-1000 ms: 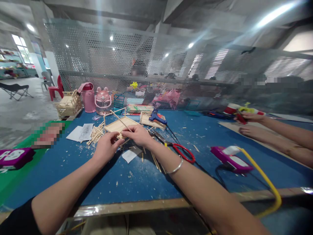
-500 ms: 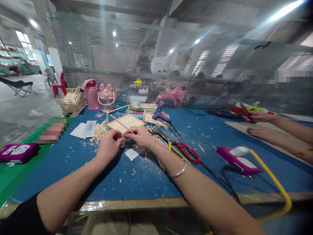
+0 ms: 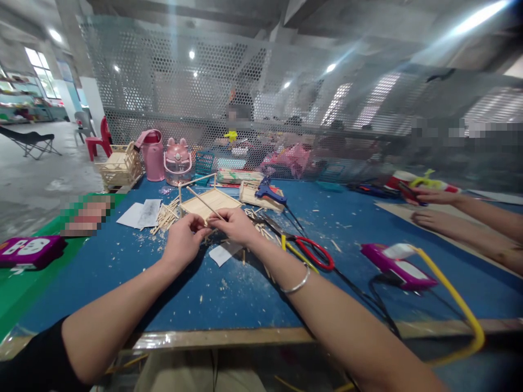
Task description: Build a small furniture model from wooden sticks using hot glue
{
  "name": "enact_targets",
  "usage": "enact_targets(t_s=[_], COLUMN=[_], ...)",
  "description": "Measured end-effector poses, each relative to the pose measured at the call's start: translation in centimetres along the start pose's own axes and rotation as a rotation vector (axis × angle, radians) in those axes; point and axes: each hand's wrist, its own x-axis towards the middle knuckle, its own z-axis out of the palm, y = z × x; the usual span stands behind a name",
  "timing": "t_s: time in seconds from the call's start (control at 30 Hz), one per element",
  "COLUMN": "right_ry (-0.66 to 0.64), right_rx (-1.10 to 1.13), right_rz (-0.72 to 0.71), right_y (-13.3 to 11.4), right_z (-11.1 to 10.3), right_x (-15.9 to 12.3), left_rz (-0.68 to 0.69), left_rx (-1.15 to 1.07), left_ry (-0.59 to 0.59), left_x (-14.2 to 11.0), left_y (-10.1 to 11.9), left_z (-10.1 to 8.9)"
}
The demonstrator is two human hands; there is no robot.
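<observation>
A small frame of pale wooden sticks (image 3: 210, 202), with a slatted flat base and thin uprights, rests on the blue table in front of me. My left hand (image 3: 183, 237) is closed at its near corner, thumb and fingers pinched; what lies between them is hidden. Close beside it, my right hand (image 3: 235, 226) pinches a thin wooden stick (image 3: 203, 201) that slants up to the left across the frame. The fingertips of both hands almost meet. Loose sticks (image 3: 165, 216) lie in a pile left of the frame.
Scissors (image 3: 314, 253) with red handles and a blue glue gun (image 3: 267, 190) lie to the right. A purple device (image 3: 398, 267) with a yellow tube is farther right, near a co-worker's hands (image 3: 433, 218). Pink bottles (image 3: 153, 158) and a stick basket (image 3: 120, 169) stand at back left.
The stick in my right hand has tilted slightly, its upper end shifting a little right and up. Both hands stay at the frame's near corner.
</observation>
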Motion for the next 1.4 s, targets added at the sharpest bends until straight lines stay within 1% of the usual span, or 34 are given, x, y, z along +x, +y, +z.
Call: enact_targets(t_s=[0.07, 0.13, 0.23, 0.3, 0.33, 0.43, 0.5, 0.57, 0.63, 0.67, 0.77, 0.9, 0.97, 1.03, 1.1, 1.17, 1.2, 1.23, 1.3, 1.4], right_ry=[0.009, 0.009, 0.008, 0.047, 0.088, 0.320, 0.448, 0.549, 0.605, 0.610, 0.560, 0.416, 0.356, 0.368, 0.466, 0.576, 0.599, 0.593, 0.515, 0.399], right_rx=[0.011, 0.034, 0.126, 0.258, 0.344, 0.586, 0.644, 0.677, 0.692, 0.690, 0.639, 0.551, 0.507, 0.457, 0.391, 0.297, 0.244, 0.196, 0.104, -0.106], right_rz=[0.017, 0.037, 0.074, 0.085, 0.083, 0.060, 0.045, 0.040, 0.042, 0.043, 0.030, 0.016, 0.002, -0.004, 0.027, 0.109, 0.161, 0.212, 0.278, 0.268], right_y=[0.0, 0.1, 0.1, 0.0, 0.0, 0.0, 0.2, 0.6, 0.9, 1.0, 0.8, 0.3, 0.2, 0.3, 0.8, 1.5, 1.9, 2.3, 2.8, 3.0], right_z=[0.1, 0.3, 0.2, -0.6, -1.3, -4.2, -6.2, -7.7, -8.3, -8.3, -7.4, -5.3, -4.8, -4.8, -5.3, -5.9, -6.1, -6.2, -6.2, -6.0], right_x=[-0.1, -0.1, 0.0, 0.1, 0.1, 0.1, -0.1, -0.4, -0.5, -0.5, -0.5, -0.3, -0.3, -0.2, -0.1, 0.0, 0.1, 0.1, 0.1, 0.0], left_rz=[-0.040, -0.081, -0.072, -0.068, -0.078, -0.112, -0.116, -0.087, -0.024, 0.013, 0.083, 0.071, 0.063, 0.067, 0.071, 0.066, 0.058, 0.046, 0.020, -0.007], left_rx=[0.062, 0.138, 0.193, 0.204, 0.207, 0.215, 0.224, 0.222, 0.192, 0.170, 0.161, 0.188, 0.207, 0.242, 0.253, 0.229, 0.212, 0.193, 0.152, 0.076], left_ry=[-0.056, -0.082, -0.052, -0.040, -0.042, -0.037, -0.033, -0.037, -0.041, -0.042, -0.051, -0.086, -0.091, -0.086, -0.084, -0.086, -0.089, -0.092, -0.102, -0.122], left_x=[0.1, 0.2, 0.6, 0.9, 1.0, 1.4, 1.4, 1.3, 1.1, 0.9, 0.6, 0.7, 0.8, 0.9, 1.0, 1.0, 1.0, 1.0, 1.0, 1.0], left_y=[-0.2, -0.2, 0.1, 0.1, 0.1, -0.2, -0.4, -0.2, 0.2, 0.4, 0.9, 0.8, 0.7, 0.7, 0.7, 0.7, 0.7, 0.7, 0.7, 0.6], left_z=[-0.3, -0.8, -1.5, -1.9, -2.1, -2.6, -2.7, -2.6, -2.4, -2.2, -1.5, -1.1, -1.1, -1.3, -1.5, -1.7, -1.7, -1.8, -1.8, -1.8])
